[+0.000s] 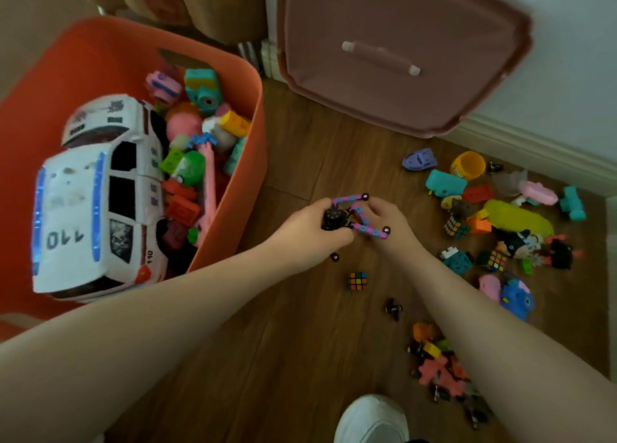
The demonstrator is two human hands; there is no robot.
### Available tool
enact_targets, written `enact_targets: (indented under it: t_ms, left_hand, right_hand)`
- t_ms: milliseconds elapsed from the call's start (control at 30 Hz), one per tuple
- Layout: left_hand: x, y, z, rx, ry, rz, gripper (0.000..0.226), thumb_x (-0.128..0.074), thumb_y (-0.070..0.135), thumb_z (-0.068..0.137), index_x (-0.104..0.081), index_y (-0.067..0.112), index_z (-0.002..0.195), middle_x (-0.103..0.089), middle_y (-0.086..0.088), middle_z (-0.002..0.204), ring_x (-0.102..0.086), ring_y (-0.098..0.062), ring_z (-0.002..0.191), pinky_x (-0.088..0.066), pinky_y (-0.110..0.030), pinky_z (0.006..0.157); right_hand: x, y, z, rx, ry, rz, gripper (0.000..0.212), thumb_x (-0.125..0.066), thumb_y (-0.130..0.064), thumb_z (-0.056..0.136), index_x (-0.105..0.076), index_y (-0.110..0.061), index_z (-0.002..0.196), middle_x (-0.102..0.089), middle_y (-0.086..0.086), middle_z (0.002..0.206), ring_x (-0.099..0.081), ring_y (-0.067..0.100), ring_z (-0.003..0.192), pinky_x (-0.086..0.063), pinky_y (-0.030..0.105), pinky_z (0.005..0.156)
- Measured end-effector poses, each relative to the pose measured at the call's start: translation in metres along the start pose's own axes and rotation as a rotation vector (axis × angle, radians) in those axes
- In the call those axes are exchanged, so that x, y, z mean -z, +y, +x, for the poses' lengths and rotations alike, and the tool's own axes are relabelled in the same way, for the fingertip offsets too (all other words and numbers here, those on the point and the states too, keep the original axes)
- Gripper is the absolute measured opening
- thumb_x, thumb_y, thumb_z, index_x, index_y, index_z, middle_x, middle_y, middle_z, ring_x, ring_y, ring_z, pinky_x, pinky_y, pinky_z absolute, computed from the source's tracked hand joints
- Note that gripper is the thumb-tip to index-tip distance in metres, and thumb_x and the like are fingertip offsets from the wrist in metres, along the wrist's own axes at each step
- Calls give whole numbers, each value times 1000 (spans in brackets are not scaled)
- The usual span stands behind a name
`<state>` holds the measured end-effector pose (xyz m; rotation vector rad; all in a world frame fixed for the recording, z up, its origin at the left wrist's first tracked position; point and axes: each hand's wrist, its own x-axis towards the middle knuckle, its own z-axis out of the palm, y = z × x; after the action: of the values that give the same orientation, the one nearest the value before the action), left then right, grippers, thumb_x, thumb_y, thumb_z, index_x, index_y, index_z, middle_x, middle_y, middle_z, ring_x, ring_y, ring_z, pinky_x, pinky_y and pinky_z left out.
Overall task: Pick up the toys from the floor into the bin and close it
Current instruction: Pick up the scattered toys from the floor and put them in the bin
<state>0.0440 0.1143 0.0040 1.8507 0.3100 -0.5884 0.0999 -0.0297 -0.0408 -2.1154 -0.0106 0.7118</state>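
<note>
Head view: above the wooden floor (pixel 300 162), the left hand (pixel 310 232) curls around the black hub of a pink-and-blue chain-armed fidget toy (pixel 350 217), while the right hand (pixel 389 220) pinches its arms, beside the open orange plastic bin (pixel 227 75).

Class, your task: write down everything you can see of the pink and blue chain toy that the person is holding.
The chain toy has a round black hub with dark spots and several jointed arms of alternating pink and blue links, each ending in a small black cap. It looks like hard plastic. The left hand grips the hub; the right hand holds two of the arms. It sits above the wooden floor, right of the orange bin. One arm pokes out below the left hand.
</note>
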Motion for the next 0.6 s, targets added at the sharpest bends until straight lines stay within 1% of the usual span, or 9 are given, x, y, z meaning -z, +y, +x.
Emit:
enact_targets:
  t_ms: [100, 167, 267, 367, 433, 467, 500, 533, 600]
  left_hand:
    - [25, 20, -15, -137, 125, -41, 14, -63, 24, 85, -56, 23, 97, -63, 8, 79, -61, -3, 73, -46, -17, 61]
    - [48, 28, -29, -230, 261, -58, 13, -63, 24, 82, -52, 24, 89, -60, 8, 72, -58, -3, 65, -46, -20, 59]
    - [93, 29, -51, -290, 363, -65, 25, -62, 32, 76, -55, 17, 96, -63, 1, 78, -61, -14, 74, -47, -33, 66]
    - [145, 16, -63, -212, 378, -21, 15, -63, 26, 83, -56, 23, 95, -58, 10, 73, -55, -4, 68, -42, -25, 63]
    - [179, 1, -67, -97, 401, -84, 11, -62, 25, 85, -54, 27, 91, -55, 10, 70, -53, -6, 65, -41, -23, 59]
    - [189, -3, -66, -26, 413, -145, 10, -61, 26, 86, -54, 25, 93, -53, 7, 70, -51, -8, 63, -42, -22, 55]
    - [201, -9, -70, 34, 426, -197, 16, -60, 27, 87, -54, 21, 100, -52, 5, 70, -50, -9, 61, -42, -21, 51]
    - [209, -12, -71, 60, 430, -223, 27, -60, 30, 87, -51, 19, 110, -52, 4, 73, -50, -9, 61, -41, -21, 49]
    - [217, -17, -74, 43, 429, -157, 45, -62, 38, 85, -43, 20, 122, -53, 8, 83, -54, -6, 69, -43, -21, 54]
  right_hand:
    - [-7, -66, -8, 88, -71, 341, 22, -49, -3, 92, -59, -13, 75, -61, -7, 55, -56, -1, 46, -42, 13, 44]
    - [-15, -99, -13, 136, -88, 512, 23, -53, -2, 89, -58, -18, 72, -61, -12, 52, -56, 0, 49, -45, 20, 50]
    - [-37, -142, -18, 238, -112, 528, 24, -56, -2, 80, -54, -26, 76, -61, -22, 55, -56, -7, 53, -48, 18, 56]
    - [-71, -184, -7, 166, -95, 513, 26, -48, -15, 94, -54, -18, 70, -54, -9, 50, -48, 3, 43, -37, 21, 45]
    - [-98, -205, 1, 96, -116, 463, 24, -47, -22, 96, -58, -15, 76, -61, -2, 56, -56, 10, 53, -43, 24, 51]
    - [-106, -207, 5, 70, -123, 431, 22, -47, -23, 96, -61, -12, 83, -68, 1, 65, -63, 16, 66, -50, 29, 62]
    - [-118, -211, 7, 55, -119, 380, 23, -46, -25, 96, -64, -10, 90, -72, 4, 77, -66, 22, 80, -53, 33, 75]
    - [-124, -213, 6, 44, -102, 306, 25, -46, -26, 96, -65, -10, 97, -72, 6, 88, -66, 24, 90, -51, 34, 82]
    - [-129, -215, 3, 39, -33, 222, 25, -43, -27, 98, -63, -14, 106, -66, 1, 99, -62, 17, 92, -48, 26, 76]
